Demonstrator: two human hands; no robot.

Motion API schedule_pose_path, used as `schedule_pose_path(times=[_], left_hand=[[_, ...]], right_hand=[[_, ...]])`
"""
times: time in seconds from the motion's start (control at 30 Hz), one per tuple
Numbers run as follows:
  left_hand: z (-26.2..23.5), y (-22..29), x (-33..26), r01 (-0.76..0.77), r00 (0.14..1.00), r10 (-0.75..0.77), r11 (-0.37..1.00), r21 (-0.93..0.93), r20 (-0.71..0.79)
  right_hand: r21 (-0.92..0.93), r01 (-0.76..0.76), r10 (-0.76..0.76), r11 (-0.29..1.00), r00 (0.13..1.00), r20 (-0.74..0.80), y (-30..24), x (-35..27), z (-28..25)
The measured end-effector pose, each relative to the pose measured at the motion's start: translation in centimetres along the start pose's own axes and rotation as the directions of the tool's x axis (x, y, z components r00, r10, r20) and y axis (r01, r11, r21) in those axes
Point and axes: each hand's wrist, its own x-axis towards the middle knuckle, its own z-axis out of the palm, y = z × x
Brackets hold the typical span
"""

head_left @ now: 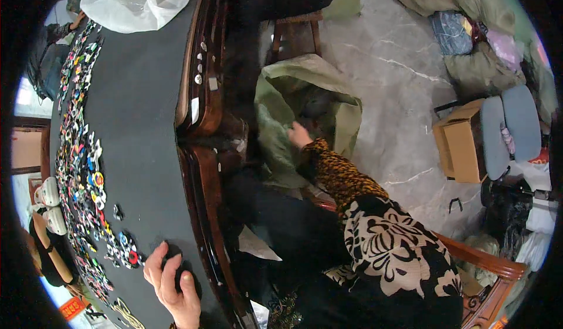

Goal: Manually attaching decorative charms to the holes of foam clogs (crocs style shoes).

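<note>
A wide dark table (141,112) fills the left of the scene, edged by a carved wooden rim (202,153). To its right lies a pale stone floor (399,76), with a cardboard box (460,141) and a grey padded chair (507,123) at the far right. Between table and floor, low down, an olive-green sack (287,94) stands open. Along the table's left side runs a long band of small colourful pieces (82,153) — mixed colours, too small to tell apart. A white plastic bag (138,0) lies at the far end of the table.

The right hand (299,135), on a leopard-print sleeve, reaches down into the sack's mouth; I cannot tell whether its fingers are apart or closed. The left hand (171,285) rests on the near table edge — fingers closed around a small dark object (176,264), just right of the nearest pieces.
</note>
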Motion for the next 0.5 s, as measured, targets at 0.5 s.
schedule_pose_path(times=[0.5], left_hand=[[-1.3, 0.2, 0.3, -0.011, 1.0, 0.008, 0.992, 0.125, 0.019]], right_hand=[[0.549, -0.169, 0.337, 0.818, 0.915, -0.221, -4.4, -0.7, 5.3]])
